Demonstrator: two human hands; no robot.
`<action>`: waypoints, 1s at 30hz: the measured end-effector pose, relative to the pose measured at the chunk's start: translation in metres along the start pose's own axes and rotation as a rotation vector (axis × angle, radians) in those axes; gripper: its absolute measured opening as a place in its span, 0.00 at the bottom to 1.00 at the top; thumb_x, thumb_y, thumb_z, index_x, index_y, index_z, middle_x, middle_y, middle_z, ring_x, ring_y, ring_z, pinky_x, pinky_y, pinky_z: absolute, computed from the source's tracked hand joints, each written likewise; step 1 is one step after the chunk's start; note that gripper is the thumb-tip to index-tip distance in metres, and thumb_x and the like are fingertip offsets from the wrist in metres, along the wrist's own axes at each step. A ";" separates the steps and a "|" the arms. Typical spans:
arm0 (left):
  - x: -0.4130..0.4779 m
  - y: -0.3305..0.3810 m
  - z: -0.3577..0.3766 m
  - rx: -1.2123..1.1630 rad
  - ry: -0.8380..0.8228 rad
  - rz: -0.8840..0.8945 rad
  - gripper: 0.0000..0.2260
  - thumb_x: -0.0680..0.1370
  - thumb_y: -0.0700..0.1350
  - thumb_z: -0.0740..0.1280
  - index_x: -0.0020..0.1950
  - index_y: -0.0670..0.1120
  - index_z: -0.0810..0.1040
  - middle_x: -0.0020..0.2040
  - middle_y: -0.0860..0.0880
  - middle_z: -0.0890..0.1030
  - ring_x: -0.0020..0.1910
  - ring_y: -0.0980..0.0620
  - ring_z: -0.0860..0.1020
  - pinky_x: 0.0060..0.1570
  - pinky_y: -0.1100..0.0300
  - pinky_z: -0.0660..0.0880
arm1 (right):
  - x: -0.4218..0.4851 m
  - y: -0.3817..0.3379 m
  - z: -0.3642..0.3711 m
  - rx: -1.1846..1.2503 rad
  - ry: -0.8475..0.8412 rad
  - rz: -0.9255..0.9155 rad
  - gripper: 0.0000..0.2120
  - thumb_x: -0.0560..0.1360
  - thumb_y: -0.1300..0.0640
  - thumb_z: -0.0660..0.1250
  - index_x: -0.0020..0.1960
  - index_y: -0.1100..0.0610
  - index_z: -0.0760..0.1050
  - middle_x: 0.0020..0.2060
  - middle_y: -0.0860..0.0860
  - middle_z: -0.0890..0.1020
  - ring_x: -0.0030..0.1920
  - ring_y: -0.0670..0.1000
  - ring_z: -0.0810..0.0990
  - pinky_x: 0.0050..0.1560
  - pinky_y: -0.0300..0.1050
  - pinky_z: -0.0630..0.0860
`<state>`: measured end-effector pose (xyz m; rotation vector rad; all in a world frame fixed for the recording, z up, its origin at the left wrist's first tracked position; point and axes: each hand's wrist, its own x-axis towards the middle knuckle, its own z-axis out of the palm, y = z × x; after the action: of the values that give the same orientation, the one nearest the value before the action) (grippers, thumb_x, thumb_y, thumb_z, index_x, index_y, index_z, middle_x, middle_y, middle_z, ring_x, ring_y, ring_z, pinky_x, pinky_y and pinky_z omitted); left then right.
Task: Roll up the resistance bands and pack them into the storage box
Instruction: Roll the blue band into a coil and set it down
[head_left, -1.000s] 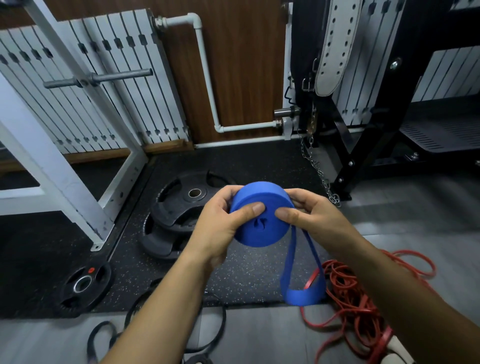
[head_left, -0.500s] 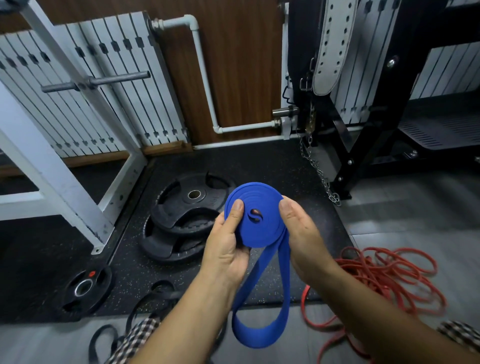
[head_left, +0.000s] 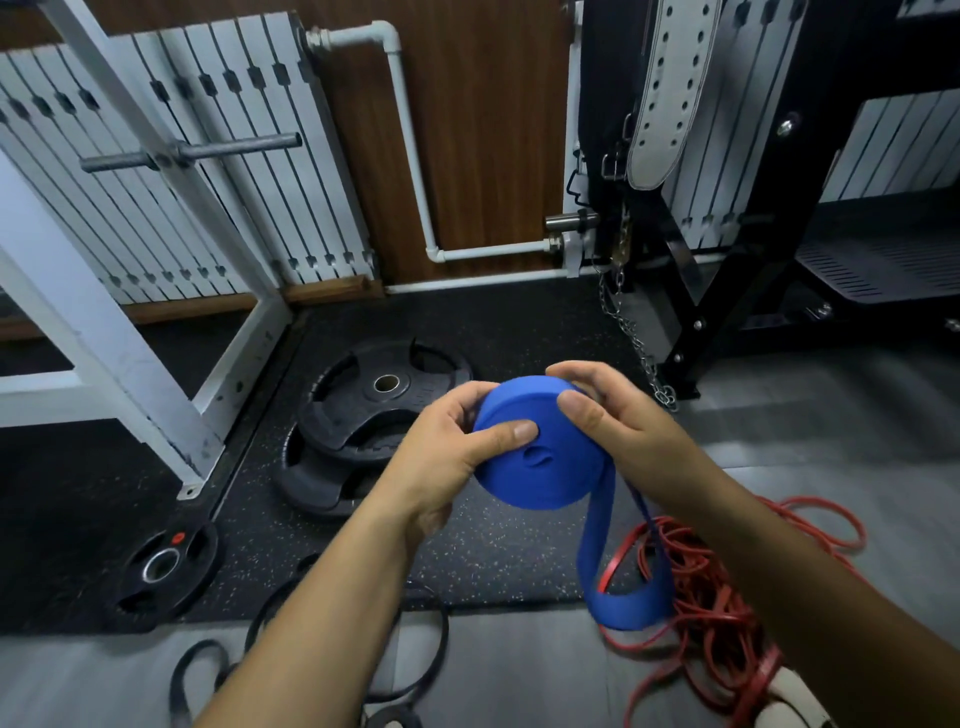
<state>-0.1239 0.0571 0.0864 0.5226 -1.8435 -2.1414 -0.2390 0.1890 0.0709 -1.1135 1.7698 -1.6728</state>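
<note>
black weight plates (head_left: 374, 415) lie on the mat at left. the left hand (head_left: 447, 457) and right hand (head_left: 608, 415) both grip the rolled blue band (head_left: 540, 457) midair, its tail looping down beside tangled red bands (head_left: 727, 587).

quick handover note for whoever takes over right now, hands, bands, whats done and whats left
Left hand: grips the rolled blue resistance band, thumb pressed on its flat face.
Right hand: holds the roll's far rim, thumb on the face.
Done: most of the blue band is wound into a tight disc, held in the air above the floor.
Left: a short tail loop hangs unrolled and needs winding in. The red bands lie tangled on the floor to the right, and the black bands lie loose near the bottom edge. None of these are rolled. The storage box is not in view.
</note>
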 end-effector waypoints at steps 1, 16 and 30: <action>0.000 0.001 0.002 -0.053 0.028 0.004 0.17 0.63 0.39 0.75 0.50 0.44 0.78 0.43 0.48 0.83 0.42 0.51 0.80 0.44 0.58 0.78 | -0.001 -0.001 -0.001 0.064 0.010 0.004 0.11 0.72 0.48 0.63 0.53 0.47 0.72 0.50 0.46 0.79 0.48 0.39 0.77 0.50 0.33 0.74; 0.002 -0.001 0.005 -0.332 0.112 -0.151 0.18 0.66 0.45 0.69 0.54 0.42 0.76 0.44 0.46 0.83 0.41 0.52 0.81 0.46 0.59 0.78 | -0.006 0.011 0.011 0.311 0.155 0.099 0.15 0.69 0.48 0.62 0.53 0.54 0.75 0.47 0.50 0.83 0.47 0.46 0.82 0.46 0.39 0.77; 0.003 -0.003 0.000 -0.033 0.027 -0.160 0.12 0.61 0.45 0.74 0.40 0.46 0.77 0.33 0.51 0.81 0.33 0.53 0.77 0.38 0.59 0.73 | -0.010 0.002 -0.003 -0.017 -0.120 0.121 0.10 0.72 0.61 0.69 0.53 0.57 0.74 0.45 0.52 0.81 0.44 0.43 0.79 0.46 0.36 0.77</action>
<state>-0.1264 0.0559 0.0834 0.7097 -1.8040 -2.2498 -0.2368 0.1985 0.0672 -1.0684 1.7426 -1.4912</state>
